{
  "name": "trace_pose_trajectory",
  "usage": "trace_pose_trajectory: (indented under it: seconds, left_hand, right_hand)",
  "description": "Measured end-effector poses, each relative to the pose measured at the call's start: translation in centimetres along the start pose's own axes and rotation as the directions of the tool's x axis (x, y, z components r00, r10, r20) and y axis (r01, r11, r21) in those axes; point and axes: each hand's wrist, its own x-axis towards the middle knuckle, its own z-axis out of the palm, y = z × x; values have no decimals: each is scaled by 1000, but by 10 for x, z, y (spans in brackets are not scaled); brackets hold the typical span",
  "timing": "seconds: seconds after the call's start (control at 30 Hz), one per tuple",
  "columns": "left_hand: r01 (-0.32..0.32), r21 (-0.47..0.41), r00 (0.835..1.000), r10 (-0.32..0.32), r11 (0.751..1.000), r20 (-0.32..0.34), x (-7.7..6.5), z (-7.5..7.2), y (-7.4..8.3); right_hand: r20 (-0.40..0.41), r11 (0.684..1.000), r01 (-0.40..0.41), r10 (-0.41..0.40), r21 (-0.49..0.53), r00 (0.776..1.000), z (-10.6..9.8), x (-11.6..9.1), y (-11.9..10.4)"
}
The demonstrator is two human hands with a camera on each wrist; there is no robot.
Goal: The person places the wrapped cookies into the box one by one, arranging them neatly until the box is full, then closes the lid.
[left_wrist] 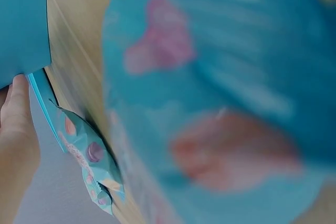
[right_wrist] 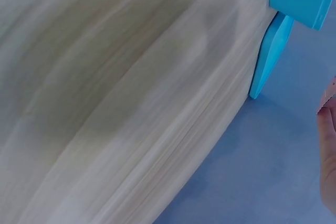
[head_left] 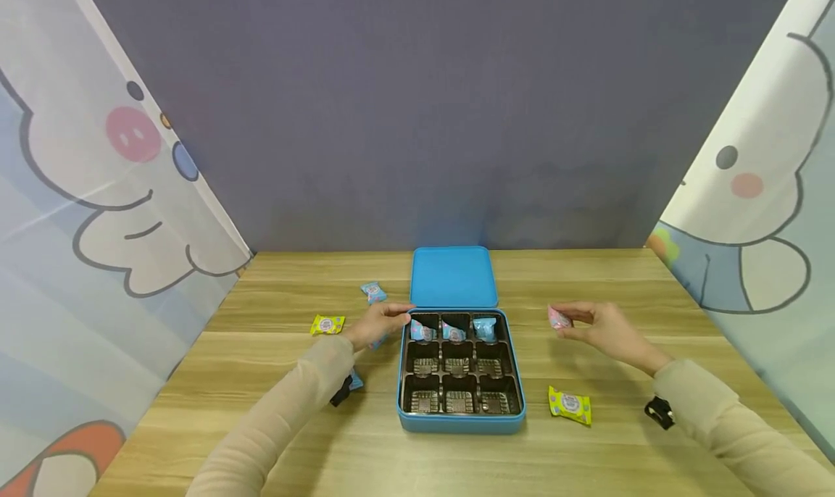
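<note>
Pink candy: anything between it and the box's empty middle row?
Nothing visible except the right rim of the box. The right hand holds the pink candy; the right-side yellow candy lies nearer the person, off that line; the left hand is at the box's left side.

Wood-grain table (head_left: pixel 587 461) with a box (head_left: pixel 462 425) and scattered sweets.
The blue box sits mid-table, the lid (head_left: pixel 453 277) just behind it. To its left lie one yellow sweet (head_left: pixel 327 324) and three blue sweets (head_left: pixel 374 292), two of these partly hidden; to its right, near the front corner, lies a second yellow sweet (head_left: pixel 570 406).
</note>
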Motion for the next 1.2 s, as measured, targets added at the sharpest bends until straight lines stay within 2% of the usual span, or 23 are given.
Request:
trace_pose_trajectory:
  seconds: [0.17,0.27,0.57,0.8,1.2]
  left_hand:
    - [13,10,1000,-13,1000,-2,0,0,0]
    - [-5,20,1000,5,1000,8,0,1,1]
    - [-27,10,1000,27,1000,7,2,1,2]
    - [-27,-2,1000,27,1000,15,3,0,-4]
    - [-44,8,999,44,999,10,-1,0,-1]
  right_hand:
    - [11,999,-4,3,41,1000,1,4,-5]
    - [15,997,-10,9,72,1000,0,7,-8]
    - [38,996,8,-11,91,999,7,19,-18]
    - [32,994,27,-31,108,999,13,21,-19]
    - [34,993,45,-49,111,998,19,25,-22]
